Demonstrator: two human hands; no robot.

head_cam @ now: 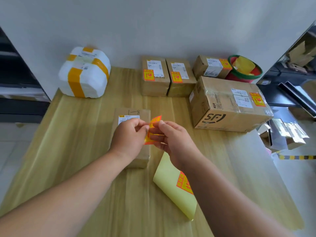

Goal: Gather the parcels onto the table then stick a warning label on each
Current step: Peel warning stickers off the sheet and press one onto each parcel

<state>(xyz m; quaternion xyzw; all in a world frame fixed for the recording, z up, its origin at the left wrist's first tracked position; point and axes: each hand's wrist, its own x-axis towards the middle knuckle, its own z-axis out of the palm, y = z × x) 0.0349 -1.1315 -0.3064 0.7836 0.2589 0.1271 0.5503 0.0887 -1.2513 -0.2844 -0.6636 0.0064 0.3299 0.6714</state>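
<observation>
Our left hand [129, 136] and right hand [173, 141] pinch one warning label [155, 121], hiding much of the flat parcel [132, 112].

from my seat the bench [77, 134] read as pale yellow wood with long lighter and darker grain streaks. the warning label [154, 122] was orange-red with yellow print, and the backing sheet [169, 182] pale lemon, with one orange-red sticker on it. the flat parcel [135, 112] was plain brown card with a white slip and black handwriting. the wrapped parcel [89, 79] was white, banded in amber tape. the big box [227, 117] was brown with a black logo and an orange-red sticker. the tub [236, 77] was red, rimmed green.
</observation>
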